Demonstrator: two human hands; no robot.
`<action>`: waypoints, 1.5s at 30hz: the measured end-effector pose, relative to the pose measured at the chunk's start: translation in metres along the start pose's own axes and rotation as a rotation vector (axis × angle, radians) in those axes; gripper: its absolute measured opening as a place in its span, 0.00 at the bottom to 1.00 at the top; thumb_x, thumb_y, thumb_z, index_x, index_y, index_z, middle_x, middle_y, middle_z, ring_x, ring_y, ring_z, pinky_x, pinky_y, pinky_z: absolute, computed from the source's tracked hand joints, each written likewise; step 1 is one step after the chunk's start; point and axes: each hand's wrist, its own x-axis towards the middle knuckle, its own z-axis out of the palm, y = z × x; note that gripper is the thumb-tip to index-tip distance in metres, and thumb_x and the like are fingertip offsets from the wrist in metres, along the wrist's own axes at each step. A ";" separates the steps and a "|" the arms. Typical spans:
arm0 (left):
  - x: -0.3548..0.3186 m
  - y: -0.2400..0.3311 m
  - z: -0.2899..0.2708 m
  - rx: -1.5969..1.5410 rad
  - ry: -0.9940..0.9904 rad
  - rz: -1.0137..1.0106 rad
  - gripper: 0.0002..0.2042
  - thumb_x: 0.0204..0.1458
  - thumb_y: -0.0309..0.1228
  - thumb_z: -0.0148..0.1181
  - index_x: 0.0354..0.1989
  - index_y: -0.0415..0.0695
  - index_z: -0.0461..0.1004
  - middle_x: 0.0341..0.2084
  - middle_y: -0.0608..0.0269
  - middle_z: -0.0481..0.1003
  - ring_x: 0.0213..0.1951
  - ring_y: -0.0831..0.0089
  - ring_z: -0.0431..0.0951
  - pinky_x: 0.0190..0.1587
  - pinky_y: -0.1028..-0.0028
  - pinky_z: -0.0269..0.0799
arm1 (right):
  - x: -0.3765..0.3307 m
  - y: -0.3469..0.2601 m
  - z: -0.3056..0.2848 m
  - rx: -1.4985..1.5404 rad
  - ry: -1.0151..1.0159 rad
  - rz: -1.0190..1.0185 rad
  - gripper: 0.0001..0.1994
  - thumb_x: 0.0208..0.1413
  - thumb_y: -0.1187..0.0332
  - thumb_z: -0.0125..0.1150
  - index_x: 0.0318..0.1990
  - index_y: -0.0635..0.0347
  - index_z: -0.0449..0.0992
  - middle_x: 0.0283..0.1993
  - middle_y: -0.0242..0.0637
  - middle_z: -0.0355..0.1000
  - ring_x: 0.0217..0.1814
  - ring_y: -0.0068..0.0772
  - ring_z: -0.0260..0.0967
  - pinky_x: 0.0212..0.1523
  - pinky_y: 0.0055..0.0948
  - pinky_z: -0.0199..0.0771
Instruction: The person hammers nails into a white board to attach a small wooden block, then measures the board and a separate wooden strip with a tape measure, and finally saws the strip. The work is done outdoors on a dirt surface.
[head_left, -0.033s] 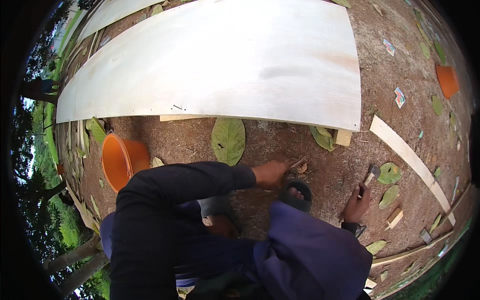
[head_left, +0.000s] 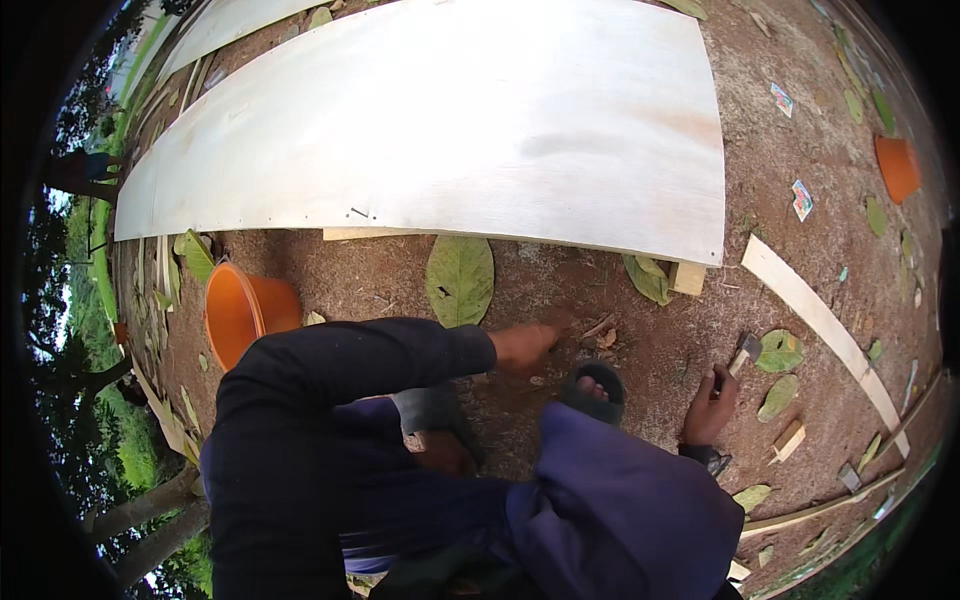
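Bends the left arm [head_left: 275,400] sharply, with forearm [head_left: 410,352] pointing right, and holds out the left hand [head_left: 522,348] mid-scene (with blurred fingertips [head_left: 561,321]). Holds the right hand [head_left: 709,411] farther right and slightly nearer, with fingers [head_left: 722,382] curled inward.

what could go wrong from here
The hammer in the right hand might slip or swing into the toes, which show bare in the open-toed sandal.
The thin nail looks loose near the edge of the white board, so a bump could roll it off.
The left sleeve appears close to the orange bucket and could knock it over.
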 end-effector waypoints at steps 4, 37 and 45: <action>-0.086 -0.025 -0.046 0.026 -0.081 -0.271 0.15 0.48 0.27 0.68 0.44 0.33 0.79 0.35 0.44 0.82 0.41 0.58 0.85 0.44 0.60 0.79 | 0.014 -0.006 0.015 0.012 -0.066 -0.024 0.14 0.68 0.66 0.58 0.55 0.65 0.76 0.52 0.44 0.77 0.48 0.39 0.77 0.45 0.35 0.77; -0.196 -0.209 -0.163 -0.231 1.835 -0.070 0.14 0.62 0.25 0.52 0.51 0.33 0.79 0.42 0.49 0.81 0.43 0.60 0.80 0.48 0.62 0.76 | -0.014 0.021 0.009 -0.345 0.250 -0.058 0.19 0.70 0.62 0.55 0.62 0.64 0.68 0.47 0.47 0.70 0.41 0.45 0.69 0.45 0.40 0.69; -0.170 -0.225 -0.183 0.485 1.880 -0.273 0.21 0.59 0.33 0.60 0.56 0.29 0.74 0.47 0.42 0.79 0.52 0.47 0.77 0.59 0.55 0.70 | -0.055 -0.137 0.016 0.461 -0.159 0.155 0.15 0.73 0.63 0.50 0.58 0.64 0.70 0.37 0.37 0.71 0.29 0.30 0.67 0.32 0.27 0.65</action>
